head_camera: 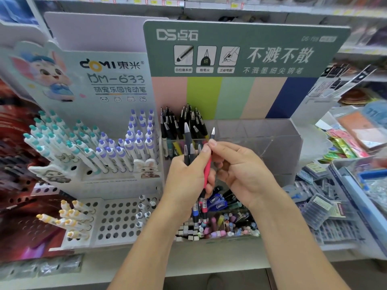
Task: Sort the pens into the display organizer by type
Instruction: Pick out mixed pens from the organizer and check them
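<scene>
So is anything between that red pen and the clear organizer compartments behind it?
Nothing visible. The red pen, held by both the left hand and right hand, sits just before the clear organizer, whose right compartments look open.

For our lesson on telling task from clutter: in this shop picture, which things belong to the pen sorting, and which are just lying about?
In the job:
left hand gripping a bunch of pens
right hand pinching the red pen
clear organizer
black pens already stood in it
loose pens below

Lying about:
teal pens
purple pens
yellow pens
packets on the right
</scene>
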